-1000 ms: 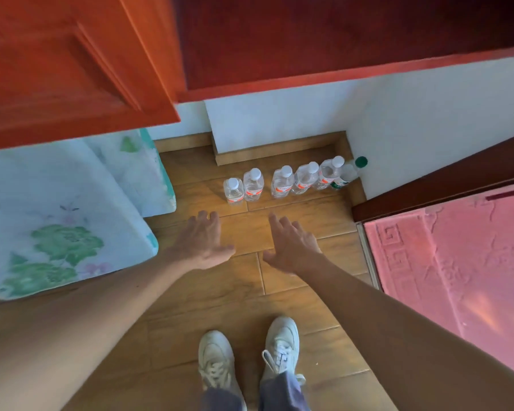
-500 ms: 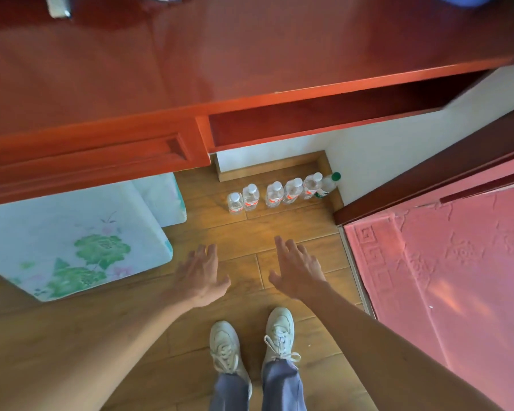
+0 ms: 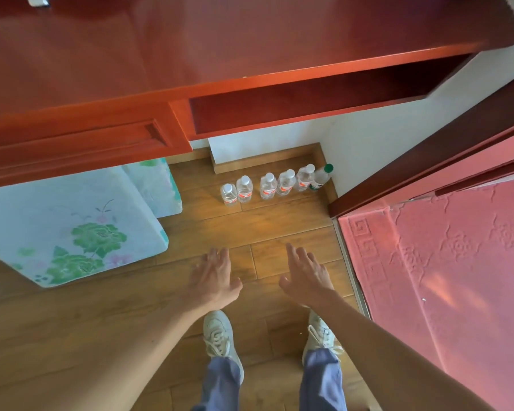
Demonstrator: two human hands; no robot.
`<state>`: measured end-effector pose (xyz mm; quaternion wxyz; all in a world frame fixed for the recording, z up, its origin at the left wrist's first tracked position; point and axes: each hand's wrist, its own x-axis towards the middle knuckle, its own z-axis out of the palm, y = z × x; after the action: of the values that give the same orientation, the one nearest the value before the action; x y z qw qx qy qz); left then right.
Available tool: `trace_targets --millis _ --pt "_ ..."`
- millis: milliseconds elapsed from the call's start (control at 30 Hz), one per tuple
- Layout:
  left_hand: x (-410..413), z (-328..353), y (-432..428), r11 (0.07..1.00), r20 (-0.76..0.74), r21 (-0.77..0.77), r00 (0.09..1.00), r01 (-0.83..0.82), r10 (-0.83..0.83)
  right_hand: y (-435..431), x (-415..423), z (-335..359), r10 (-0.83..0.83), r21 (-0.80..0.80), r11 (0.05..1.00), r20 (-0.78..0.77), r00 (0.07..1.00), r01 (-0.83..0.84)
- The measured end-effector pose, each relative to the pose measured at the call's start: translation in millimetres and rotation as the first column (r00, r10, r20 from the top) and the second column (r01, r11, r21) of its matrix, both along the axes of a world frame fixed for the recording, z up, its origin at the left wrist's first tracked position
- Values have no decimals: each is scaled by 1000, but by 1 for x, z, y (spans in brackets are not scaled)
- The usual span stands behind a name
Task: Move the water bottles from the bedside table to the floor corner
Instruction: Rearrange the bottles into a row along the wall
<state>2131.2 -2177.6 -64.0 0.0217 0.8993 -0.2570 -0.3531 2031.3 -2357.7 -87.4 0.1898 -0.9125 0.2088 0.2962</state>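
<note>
Six water bottles [image 3: 268, 186] stand upright in a row on the wood floor [image 3: 244, 223] at the wall corner, both hands, left hand [image 3: 215, 277] and right hand [image 3: 304, 275], empty above the floor, fingers spread apart.

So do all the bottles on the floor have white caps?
No, the bottle nearest the corner has a green cap, while the other five bottles have white ones.

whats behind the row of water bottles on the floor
Behind the row of water bottles runs a wooden skirting board under a white wall. The red table overhangs and hides the wall higher up.
</note>
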Motion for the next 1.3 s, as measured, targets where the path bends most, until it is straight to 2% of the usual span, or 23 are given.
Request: trace_targets --millis 400,700,933,1300 --pt "-55 -23 -89 991 -13 55 993 -118 119 -104 -34 -27 106 46 993 -34 994 -104" --pt "-85 -44 -158 976 -46 51 975 -214 216 -195 -57 -49 145 24 989 -121 982 -143" --pt "-83 -54 -173 978 -26 51 979 -203 204 -206 -58 -59 152 36 988 -113 982 -149" --pt "-53 -56 -173 996 25 65 997 -69 67 -190 -41 -65 98 28 995 -65 993 -96"
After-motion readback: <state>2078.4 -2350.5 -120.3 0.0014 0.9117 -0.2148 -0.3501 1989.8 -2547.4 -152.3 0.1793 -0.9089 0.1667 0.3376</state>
